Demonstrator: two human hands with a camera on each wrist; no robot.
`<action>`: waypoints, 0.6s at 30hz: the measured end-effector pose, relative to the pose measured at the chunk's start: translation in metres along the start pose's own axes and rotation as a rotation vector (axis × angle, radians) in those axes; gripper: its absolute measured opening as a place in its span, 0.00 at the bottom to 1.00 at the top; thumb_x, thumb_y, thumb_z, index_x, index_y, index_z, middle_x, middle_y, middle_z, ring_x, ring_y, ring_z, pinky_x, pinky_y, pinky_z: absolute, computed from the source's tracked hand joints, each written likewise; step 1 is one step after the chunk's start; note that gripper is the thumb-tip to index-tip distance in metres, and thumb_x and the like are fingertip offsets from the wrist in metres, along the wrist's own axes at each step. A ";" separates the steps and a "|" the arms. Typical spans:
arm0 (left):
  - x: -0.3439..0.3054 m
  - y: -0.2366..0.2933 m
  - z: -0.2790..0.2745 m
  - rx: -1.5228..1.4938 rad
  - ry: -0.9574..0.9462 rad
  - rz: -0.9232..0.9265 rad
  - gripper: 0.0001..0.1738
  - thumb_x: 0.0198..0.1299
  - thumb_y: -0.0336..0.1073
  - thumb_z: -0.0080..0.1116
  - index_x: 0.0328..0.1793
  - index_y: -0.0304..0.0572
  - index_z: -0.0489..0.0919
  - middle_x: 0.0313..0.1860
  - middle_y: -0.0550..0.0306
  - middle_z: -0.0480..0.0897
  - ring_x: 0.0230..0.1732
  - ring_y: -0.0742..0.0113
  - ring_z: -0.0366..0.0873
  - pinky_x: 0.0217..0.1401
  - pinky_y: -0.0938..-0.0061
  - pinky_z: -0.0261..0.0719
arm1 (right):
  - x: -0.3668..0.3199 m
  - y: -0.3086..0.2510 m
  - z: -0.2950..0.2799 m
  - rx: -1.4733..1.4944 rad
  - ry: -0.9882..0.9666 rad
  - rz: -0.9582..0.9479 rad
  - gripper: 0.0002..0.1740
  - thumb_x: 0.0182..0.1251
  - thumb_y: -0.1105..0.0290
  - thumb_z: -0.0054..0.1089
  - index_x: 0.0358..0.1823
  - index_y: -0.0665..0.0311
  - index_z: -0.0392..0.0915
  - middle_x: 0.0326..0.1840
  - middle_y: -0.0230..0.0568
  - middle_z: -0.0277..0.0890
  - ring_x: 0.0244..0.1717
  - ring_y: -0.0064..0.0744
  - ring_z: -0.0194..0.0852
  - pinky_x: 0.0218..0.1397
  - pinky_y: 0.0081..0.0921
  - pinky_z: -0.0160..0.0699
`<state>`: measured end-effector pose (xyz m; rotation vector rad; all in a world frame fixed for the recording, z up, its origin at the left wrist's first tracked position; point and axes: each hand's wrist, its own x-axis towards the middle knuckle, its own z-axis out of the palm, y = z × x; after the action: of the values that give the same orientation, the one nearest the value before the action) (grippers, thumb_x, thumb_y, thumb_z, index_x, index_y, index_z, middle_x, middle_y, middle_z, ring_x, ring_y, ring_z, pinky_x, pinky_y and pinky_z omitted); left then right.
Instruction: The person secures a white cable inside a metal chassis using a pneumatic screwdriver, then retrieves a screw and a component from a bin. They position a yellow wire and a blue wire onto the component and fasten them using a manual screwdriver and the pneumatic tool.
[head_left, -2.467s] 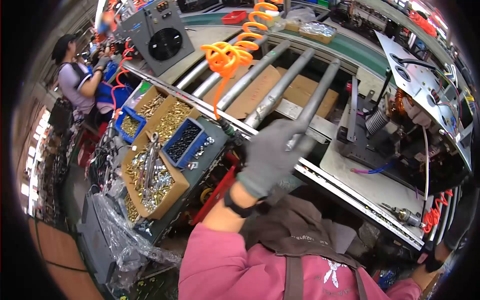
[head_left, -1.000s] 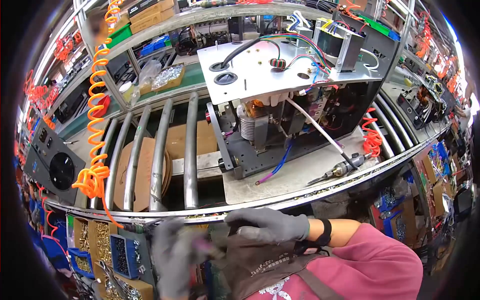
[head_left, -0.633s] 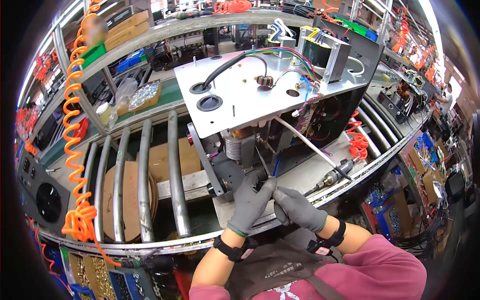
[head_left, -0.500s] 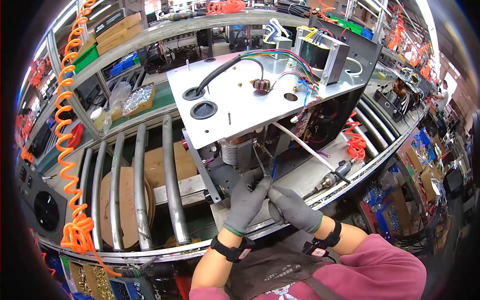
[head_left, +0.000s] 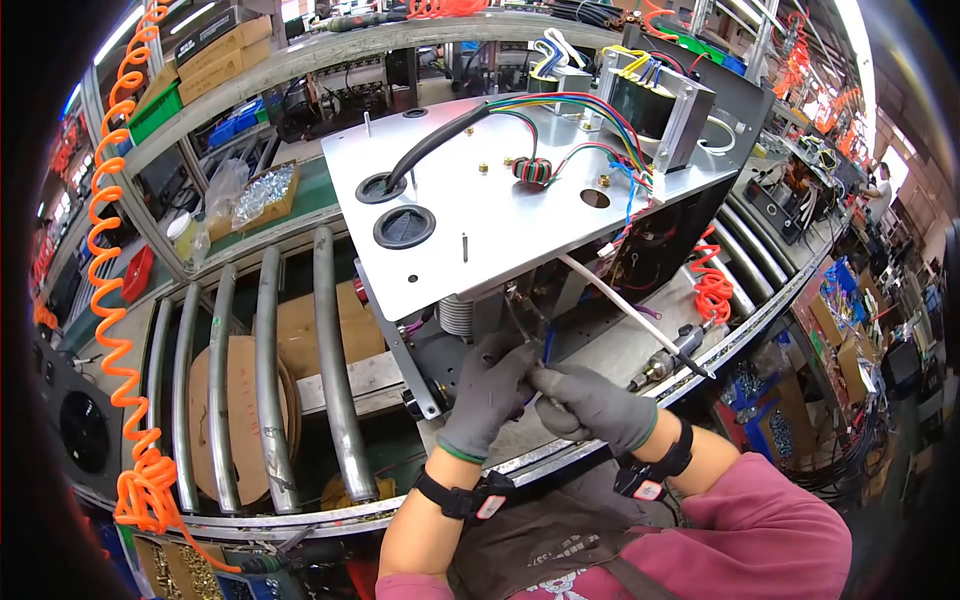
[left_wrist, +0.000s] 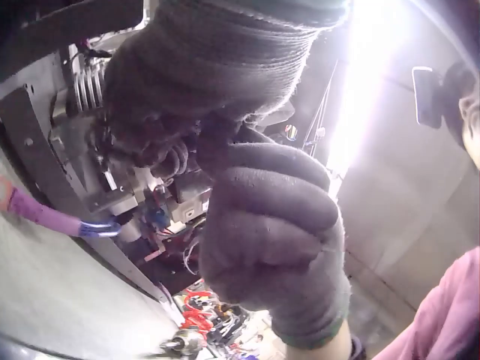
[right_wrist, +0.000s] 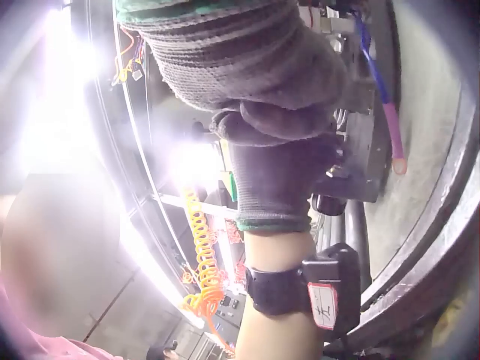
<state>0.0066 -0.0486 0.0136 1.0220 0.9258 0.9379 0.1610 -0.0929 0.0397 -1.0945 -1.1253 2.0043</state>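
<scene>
Both gloved hands meet at the open front of a machine, under its bare metal top plate. A thin metal tool slants up from the fingertips into the machine. The left hand pinches it near its lower end; in the left wrist view that hand covers the contact. Beside it, the right hand is curled at the tool's lower end, which its fingers mostly hide; this hand touches the left in the right wrist view. A blue-purple wire hangs close by.
Metal rollers lie left of the machine. A white cable sticks out over the front edge, above a power driver by a red coiled hose. An orange coiled hose hangs left. Bins of screws stand lower left.
The left hand has come from the rollers and screw bins to the machine, and the right hand has joined it. The thin tool now reaches inside. The view has turned toward the machine.
</scene>
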 end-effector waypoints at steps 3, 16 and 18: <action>0.011 -0.007 -0.006 0.135 -0.123 0.116 0.12 0.57 0.32 0.59 0.46 0.35 0.79 0.35 0.53 0.80 0.33 0.70 0.78 0.33 0.76 0.76 | -0.004 -0.010 -0.008 -0.045 -0.030 0.061 0.23 0.74 0.48 0.40 0.43 0.62 0.72 0.09 0.23 0.49 0.09 0.15 0.41 0.12 0.17 0.40; 0.024 -0.002 -0.027 0.872 -0.179 0.577 0.38 0.27 0.26 0.75 0.55 0.38 0.78 0.46 0.47 0.83 0.45 0.54 0.83 0.49 0.69 0.81 | -0.005 -0.008 -0.003 0.089 -0.039 0.014 0.22 0.74 0.49 0.39 0.42 0.63 0.68 0.10 0.25 0.51 0.08 0.17 0.43 0.12 0.17 0.42; 0.024 0.000 -0.026 0.434 -0.236 0.224 0.42 0.21 0.23 0.73 0.56 0.38 0.78 0.46 0.46 0.83 0.46 0.54 0.83 0.50 0.69 0.81 | -0.006 -0.004 0.007 0.115 -0.010 -0.014 0.21 0.74 0.49 0.40 0.41 0.61 0.68 0.11 0.26 0.54 0.09 0.17 0.46 0.12 0.17 0.44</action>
<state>-0.0097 -0.0195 0.0033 1.5971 0.8437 0.7914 0.1581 -0.0988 0.0482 -1.0168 -1.0067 2.0389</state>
